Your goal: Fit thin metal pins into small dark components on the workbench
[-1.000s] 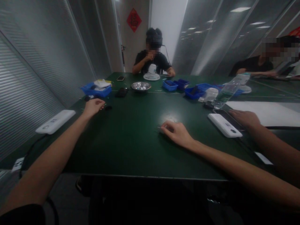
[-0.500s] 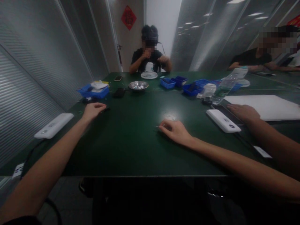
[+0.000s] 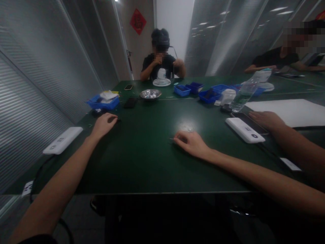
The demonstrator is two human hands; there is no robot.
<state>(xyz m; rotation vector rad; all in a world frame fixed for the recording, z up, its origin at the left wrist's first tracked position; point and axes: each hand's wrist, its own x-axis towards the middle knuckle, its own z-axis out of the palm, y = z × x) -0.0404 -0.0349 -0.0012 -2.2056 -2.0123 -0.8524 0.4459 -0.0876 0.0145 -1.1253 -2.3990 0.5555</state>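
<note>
From here, the left hand (image 3: 104, 123) lies palm down near the left edge of the tabletop (image 3: 142, 159), and its fingers cover whatever may be under them. The right hand (image 3: 191, 144) curls over its own fingertips, and the thin bit (image 3: 171, 138) poking out there is too small to name. What fills the metal bowl (image 3: 150, 94) and the blue bin (image 3: 103, 102) toward the far edge is just blur. The white sheet (image 3: 286, 110) is cut off at the right.
</note>
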